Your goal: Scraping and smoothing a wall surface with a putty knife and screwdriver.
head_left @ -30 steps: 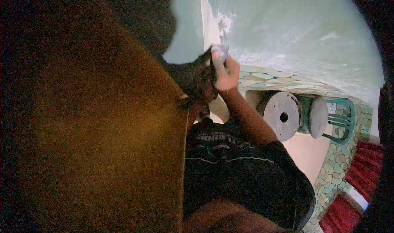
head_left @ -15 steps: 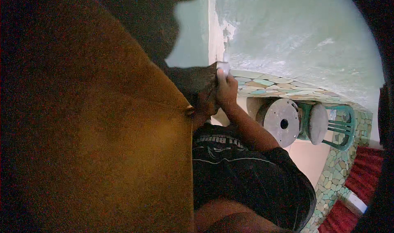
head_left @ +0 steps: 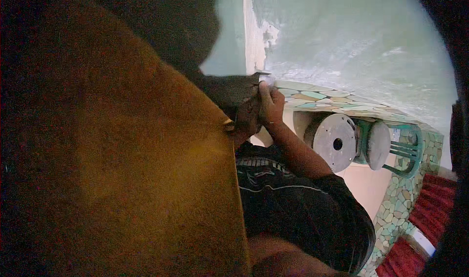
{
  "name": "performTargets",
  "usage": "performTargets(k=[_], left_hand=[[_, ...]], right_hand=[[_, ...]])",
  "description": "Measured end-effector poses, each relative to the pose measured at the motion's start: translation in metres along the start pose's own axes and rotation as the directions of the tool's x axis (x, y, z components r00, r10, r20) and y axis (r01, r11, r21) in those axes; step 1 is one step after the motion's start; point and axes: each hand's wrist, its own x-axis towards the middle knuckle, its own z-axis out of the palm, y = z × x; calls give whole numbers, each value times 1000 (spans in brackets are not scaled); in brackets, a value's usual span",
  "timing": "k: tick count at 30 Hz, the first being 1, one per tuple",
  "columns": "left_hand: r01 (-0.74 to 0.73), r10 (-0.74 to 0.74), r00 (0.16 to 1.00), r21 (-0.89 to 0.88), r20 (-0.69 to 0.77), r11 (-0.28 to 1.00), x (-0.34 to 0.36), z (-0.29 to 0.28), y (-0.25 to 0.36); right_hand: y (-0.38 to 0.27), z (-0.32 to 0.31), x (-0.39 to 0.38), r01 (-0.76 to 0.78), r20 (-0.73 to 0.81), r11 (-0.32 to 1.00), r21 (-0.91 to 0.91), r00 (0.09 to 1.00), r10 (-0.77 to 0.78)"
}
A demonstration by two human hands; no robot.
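My right hand [head_left: 272,106] is closed, with its thumb pressed on a small pale grey thing [head_left: 266,80] that has a thin dark edge on top. Its kind I cannot make out. That thing sits at the lower end of a whitish, patchy strip [head_left: 255,38] on the wall. Close beside it, my left hand [head_left: 248,117] is in shadow, its fingers too dark to read. A dark, flat-sided piece [head_left: 227,89] lies next to both hands. Much of the left side is hidden by a large brown sheet-like surface [head_left: 161,164], whose edge covers part of my left arm.
A pale green wall [head_left: 342,33] rises above a stone-patterned band [head_left: 317,97]. To the right stand a round grey disc-shaped piece with a centre hole [head_left: 327,145], a round grey seat-like thing [head_left: 378,145] and a green plastic chair [head_left: 408,150]. Red curtains [head_left: 432,199] hang at the lower right.
The brown surface's lower edge has shifted slightly right. Both hands stay at the same spot beside the wall strip; the pale thing in my right hand has tilted or shifted a little.
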Motion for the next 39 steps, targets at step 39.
performTargets(k=[39], left_hand=[[158,-132,981,197,-139,968,-9,-21,26]], right_hand=[[11,21,1,-86,59,984,159,995,78]])
